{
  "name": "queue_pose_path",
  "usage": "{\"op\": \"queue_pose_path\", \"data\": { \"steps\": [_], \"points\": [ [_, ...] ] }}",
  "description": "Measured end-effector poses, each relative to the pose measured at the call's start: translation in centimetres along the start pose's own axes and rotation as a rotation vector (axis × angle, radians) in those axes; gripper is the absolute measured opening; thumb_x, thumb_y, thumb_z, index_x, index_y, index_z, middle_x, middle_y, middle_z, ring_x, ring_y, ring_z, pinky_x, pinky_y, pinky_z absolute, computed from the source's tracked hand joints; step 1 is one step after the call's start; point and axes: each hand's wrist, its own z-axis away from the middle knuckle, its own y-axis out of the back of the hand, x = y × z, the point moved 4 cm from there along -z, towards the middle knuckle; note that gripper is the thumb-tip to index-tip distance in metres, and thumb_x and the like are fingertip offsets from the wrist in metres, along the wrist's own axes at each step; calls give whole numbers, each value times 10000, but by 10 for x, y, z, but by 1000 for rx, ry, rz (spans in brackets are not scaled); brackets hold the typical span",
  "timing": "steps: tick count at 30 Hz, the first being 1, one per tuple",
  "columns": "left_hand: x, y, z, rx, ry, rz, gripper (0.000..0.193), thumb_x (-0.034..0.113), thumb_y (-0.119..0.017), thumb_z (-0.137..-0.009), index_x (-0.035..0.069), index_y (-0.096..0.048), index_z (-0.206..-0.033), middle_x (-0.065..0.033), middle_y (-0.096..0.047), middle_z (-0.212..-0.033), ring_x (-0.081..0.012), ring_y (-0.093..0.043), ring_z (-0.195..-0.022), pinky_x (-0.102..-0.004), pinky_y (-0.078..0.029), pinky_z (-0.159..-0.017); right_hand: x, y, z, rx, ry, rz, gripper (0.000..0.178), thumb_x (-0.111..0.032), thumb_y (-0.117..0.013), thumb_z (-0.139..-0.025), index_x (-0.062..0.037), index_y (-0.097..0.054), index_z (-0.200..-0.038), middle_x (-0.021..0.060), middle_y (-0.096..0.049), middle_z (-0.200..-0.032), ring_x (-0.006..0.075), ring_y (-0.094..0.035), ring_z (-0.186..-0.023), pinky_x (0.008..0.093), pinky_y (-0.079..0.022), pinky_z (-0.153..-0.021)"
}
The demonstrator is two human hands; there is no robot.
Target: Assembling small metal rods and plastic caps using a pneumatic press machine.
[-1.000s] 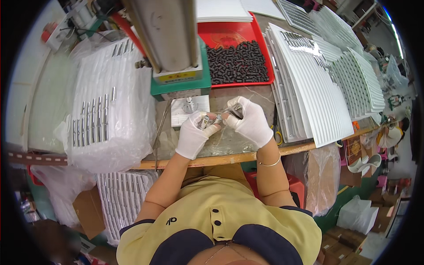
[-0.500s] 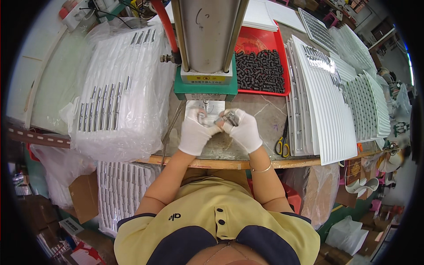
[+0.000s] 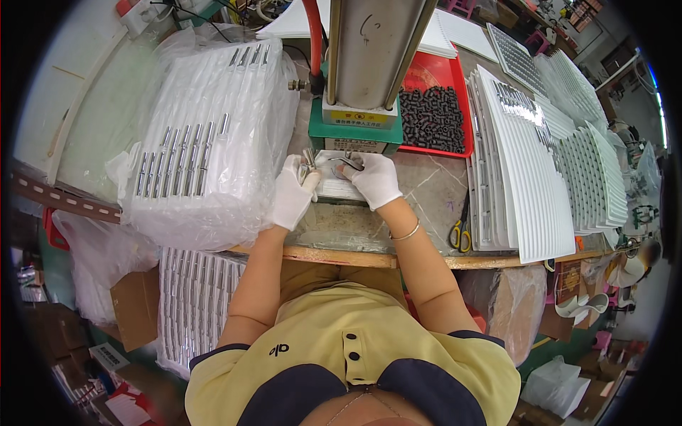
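Note:
Both my hands wear white gloves with bare fingertips. In my left hand [image 3: 295, 186] several short shiny metal tubes [image 3: 308, 157] are gripped upright, just left of the press's base plate [image 3: 339, 189]. The fingers of my right hand [image 3: 376, 181] close round a bent shiny metal piece [image 3: 347, 162], held over that plate under the press head. The bench press [image 3: 362, 57] has a grey cylinder above a green head [image 3: 355, 133]. Its working spot is partly hidden by the head.
A red tray [image 3: 469, 135] of small black fittings [image 3: 432, 121] stands behind right. Plastic-wrapped white foam [image 3: 192, 216] with shiny rods lies left. White ridged sheets [image 3: 529, 213] stack at right, beside yellow-handled scissors [image 3: 460, 236]. A red hose [image 3: 313, 35] runs beside the cylinder.
My hands have moved apart from each other, the right one up to the press plate and the left one to its left side. The view has shifted slightly.

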Motion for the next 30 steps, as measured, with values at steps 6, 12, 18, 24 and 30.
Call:
{"op": "queue_pose_path", "data": {
  "steps": [6, 12, 18, 24, 30],
  "points": [
    [-2, -6, 26, -173, 56, 311, 181, 153, -583, -898, -1, -539, -983, -60, -636, -778, -53, -474, -548, -205, -376, -488, 5, 21, 46, 214, 153, -312, 590, -220, -758, -732, 80, -535, -1189, 172, -653, -1082, 205, -639, -975, 304, -485, -844],
    [6, -41, 52, -413, 99, 179, 170, 142, -665, -829, 22, -566, -898, -18, -595, -724, -48, -458, -576, -203, -373, -519, -10, 34, 85, -119, -35, -894, 331, -140, -707, -806, 49, -603, -1057, 28, -647, -947, 106, -575, -826, 232, -460, -754],
    [12, -59, 56, -229, -170, -65, 223, 108, -734, -755, 13, -569, -870, 4, -561, -698, -58, -477, -614, -216, -399, -555, 6, 34, 89, 37, -51, -632, 181, -107, -706, -808, 25, -645, -915, 33, -651, -819, 50, -557, -712, 203, -464, -633],
    [2, -57, 52, -210, -98, 155, 200, 131, -724, -768, 20, -574, -840, -17, -585, -680, -49, -465, -565, -203, -382, -520, 21, 45, 96, -46, -108, -1282, 294, -294, -575, -919, -25, -588, -1038, 31, -590, -883, 120, -552, -760, 274, -470, -702],
    [-12, -79, 60, -565, 342, 357, 157, 187, -666, -792, 57, -582, -770, -20, -609, -678, -45, -452, -507, -195, -347, -465, 13, 14, 82, 100, -258, -1834, 303, -396, -507, -937, -98, -562, -924, -13, -441, -655, 116, -389, -525, 296, -374, -520]
  ]
}}
